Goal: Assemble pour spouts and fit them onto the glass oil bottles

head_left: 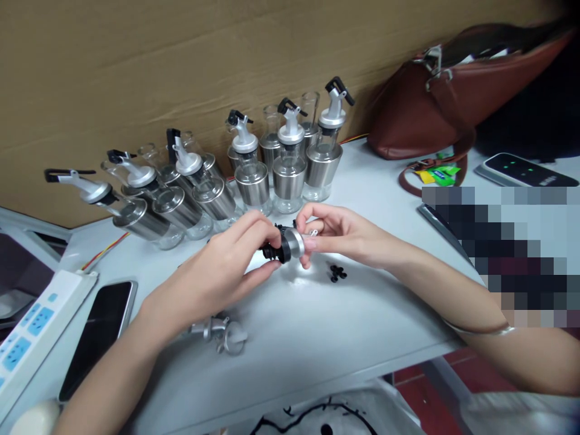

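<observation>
Pourer top (pixel 296 243), silver at one end and black at the other, is held between the two hands, in front of the row of bottles (pixel 289 172), on the side nearer the person; the left hand (pixel 222 260) is closed on its black end, thumb below and fingers above; the right hand (pixel 348 232) pinches the silver end between thumb and fingers, its other fingers curled.

Six bottles make up the front of that row, glass with steel sleeves, each fitted with a silver and black pourer; more bottles stand just behind them, partly hidden; a cardboard sheet (pixel 181 60) rises behind the row.

Small black pieces (pixel 338 273) lie together on the table (pixel 290 368), in front of the row's right end; silver parts (pixel 222 335) lie loose in front of the row too, closer to the person, by the left forearm; the phone (pixel 97 335) lies in front of the row's left end, dark screen up, with the power strip (pixel 38 323) beyond it, farther left.

To the right of the row sits the brown handbag (pixel 421 115), its strap looped around green and yellow packets (pixel 441 174); farther right of the row is a black device (pixel 528 169) with green lights; a pixelated patch hides what lies below it.
</observation>
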Demonstrator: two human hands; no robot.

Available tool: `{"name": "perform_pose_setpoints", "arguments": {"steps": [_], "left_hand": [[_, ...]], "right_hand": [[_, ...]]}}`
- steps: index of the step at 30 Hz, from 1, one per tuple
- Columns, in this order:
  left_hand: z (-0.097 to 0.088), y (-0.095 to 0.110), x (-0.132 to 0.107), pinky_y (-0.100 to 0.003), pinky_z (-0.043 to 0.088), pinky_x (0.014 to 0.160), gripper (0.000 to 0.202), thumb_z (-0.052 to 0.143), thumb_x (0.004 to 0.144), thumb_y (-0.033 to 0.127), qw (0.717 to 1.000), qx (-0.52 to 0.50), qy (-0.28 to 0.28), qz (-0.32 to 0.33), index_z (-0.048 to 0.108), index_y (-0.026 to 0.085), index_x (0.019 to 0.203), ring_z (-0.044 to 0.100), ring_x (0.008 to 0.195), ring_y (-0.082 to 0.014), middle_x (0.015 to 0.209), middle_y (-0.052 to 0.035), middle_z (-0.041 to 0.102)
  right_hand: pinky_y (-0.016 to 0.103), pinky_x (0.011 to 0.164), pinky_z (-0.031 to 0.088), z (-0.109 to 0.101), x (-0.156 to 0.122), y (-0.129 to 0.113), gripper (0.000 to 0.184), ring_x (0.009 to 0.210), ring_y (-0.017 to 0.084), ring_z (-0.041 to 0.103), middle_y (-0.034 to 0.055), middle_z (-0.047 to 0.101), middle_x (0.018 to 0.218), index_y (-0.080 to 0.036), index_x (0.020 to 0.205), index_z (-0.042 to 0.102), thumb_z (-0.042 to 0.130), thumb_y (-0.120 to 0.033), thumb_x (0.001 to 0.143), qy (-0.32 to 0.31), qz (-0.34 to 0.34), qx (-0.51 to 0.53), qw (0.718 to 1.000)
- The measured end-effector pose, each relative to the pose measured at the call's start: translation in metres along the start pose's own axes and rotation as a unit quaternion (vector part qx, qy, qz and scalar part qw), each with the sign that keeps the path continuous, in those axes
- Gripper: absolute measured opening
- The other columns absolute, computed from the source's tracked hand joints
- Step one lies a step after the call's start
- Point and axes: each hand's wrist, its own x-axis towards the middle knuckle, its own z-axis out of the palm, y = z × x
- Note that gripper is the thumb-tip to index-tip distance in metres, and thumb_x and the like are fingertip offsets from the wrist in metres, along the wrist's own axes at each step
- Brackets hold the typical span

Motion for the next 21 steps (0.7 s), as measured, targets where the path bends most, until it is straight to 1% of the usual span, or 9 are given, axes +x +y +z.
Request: {"name": "perform_pose_setpoints", "arguments": {"steps": [3, 6, 8, 10, 13, 15, 17, 21], "left_hand": [[-0.002, -0.001, 0.001, -0.023, 0.048, 0.075, 0.014, 0.057, 0.089, 0.02, 1.0, -0.012, 0.016, 0.004, 0.049, 0.018, 0.1, 0.057, 0.084, -0.0121, 0.095, -0.0025, 0.055], [-0.006, 0.0, 0.001, -0.023, 0.049, 0.079, 0.014, 0.056, 0.088, 0.016, 1.0, -0.013, 0.006, 0.007, 0.052, 0.016, 0.102, 0.059, 0.088, -0.0126, 0.099, -0.0041, 0.059], [-0.008, 0.001, 0.0, -0.024, 0.05, 0.08, 0.013, 0.055, 0.088, 0.014, 1.0, -0.006, 0.008, 0.013, 0.055, 0.017, 0.1, 0.061, 0.089, -0.0128, 0.1, -0.0043, 0.061], [-0.008, 0.0, 0.0, -0.023, 0.051, 0.079, 0.01, 0.056, 0.088, 0.014, 0.999, 0.002, 0.034, 0.031, 0.056, 0.016, 0.098, 0.062, 0.088, -0.0124, 0.099, -0.0045, 0.062], [-0.004, -0.001, 0.001, -0.022, 0.052, 0.078, 0.01, 0.059, 0.086, 0.011, 0.993, 0.006, 0.098, 0.065, 0.058, 0.015, 0.095, 0.063, 0.086, -0.0115, 0.095, -0.0051, 0.064], [0.0, -0.001, 0.002, -0.02, 0.053, 0.077, 0.011, 0.062, 0.084, 0.009, 0.989, -0.006, 0.128, 0.077, 0.059, 0.015, 0.093, 0.064, 0.084, -0.0107, 0.093, -0.0047, 0.065], [0.004, -0.001, 0.003, -0.019, 0.054, 0.077, 0.012, 0.063, 0.083, 0.008, 0.986, -0.025, 0.141, 0.089, 0.06, 0.015, 0.092, 0.065, 0.083, -0.0101, 0.092, -0.004, 0.067], [0.011, -0.002, 0.005, -0.02, 0.056, 0.076, 0.014, 0.061, 0.083, 0.004, 0.983, -0.038, 0.146, 0.102, 0.062, 0.016, 0.091, 0.066, 0.083, -0.0107, 0.091, -0.0041, 0.069]], "right_hand": [[0.025, 0.068, 0.049, 0.001, 0.0, 0.001, 0.018, 0.067, 0.011, 0.065, -0.0004, 0.07, 0.07, -0.015, 0.087, 0.052, 0.067, -0.024, 0.084, 0.016, -0.006, -0.009, 1.0], [0.025, 0.067, 0.05, 0.002, 0.0, 0.003, 0.016, 0.065, 0.011, 0.066, -0.0001, 0.07, 0.07, -0.015, 0.084, 0.053, 0.067, -0.022, 0.084, 0.031, -0.017, -0.016, 0.999], [0.025, 0.067, 0.05, 0.003, 0.0, 0.004, 0.016, 0.065, 0.011, 0.066, -0.0003, 0.07, 0.07, -0.015, 0.082, 0.053, 0.068, -0.021, 0.083, 0.035, -0.024, -0.018, 0.999], [0.025, 0.067, 0.051, 0.003, 0.0, 0.005, 0.018, 0.066, 0.011, 0.067, -0.0002, 0.071, 0.071, -0.016, 0.081, 0.052, 0.069, -0.021, 0.082, 0.035, -0.031, -0.017, 0.999], [0.025, 0.067, 0.051, 0.003, 0.0, 0.003, 0.019, 0.067, 0.011, 0.067, -0.0002, 0.071, 0.071, -0.016, 0.079, 0.05, 0.069, -0.02, 0.082, 0.034, -0.041, -0.016, 0.998], [0.024, 0.066, 0.051, 0.003, 0.0, 0.002, 0.019, 0.066, 0.01, 0.067, -0.0004, 0.071, 0.07, -0.016, 0.079, 0.051, 0.069, -0.018, 0.082, 0.028, -0.041, -0.02, 0.999], [0.023, 0.065, 0.051, 0.003, -0.001, 0.001, 0.018, 0.064, 0.01, 0.067, -0.0007, 0.071, 0.068, -0.016, 0.078, 0.051, 0.069, -0.016, 0.081, 0.021, -0.04, -0.026, 0.999], [0.023, 0.064, 0.051, 0.002, 0.0, 0.002, 0.018, 0.063, 0.009, 0.067, -0.0009, 0.071, 0.066, -0.016, 0.076, 0.052, 0.07, -0.015, 0.08, 0.022, -0.039, -0.039, 0.998]]}}
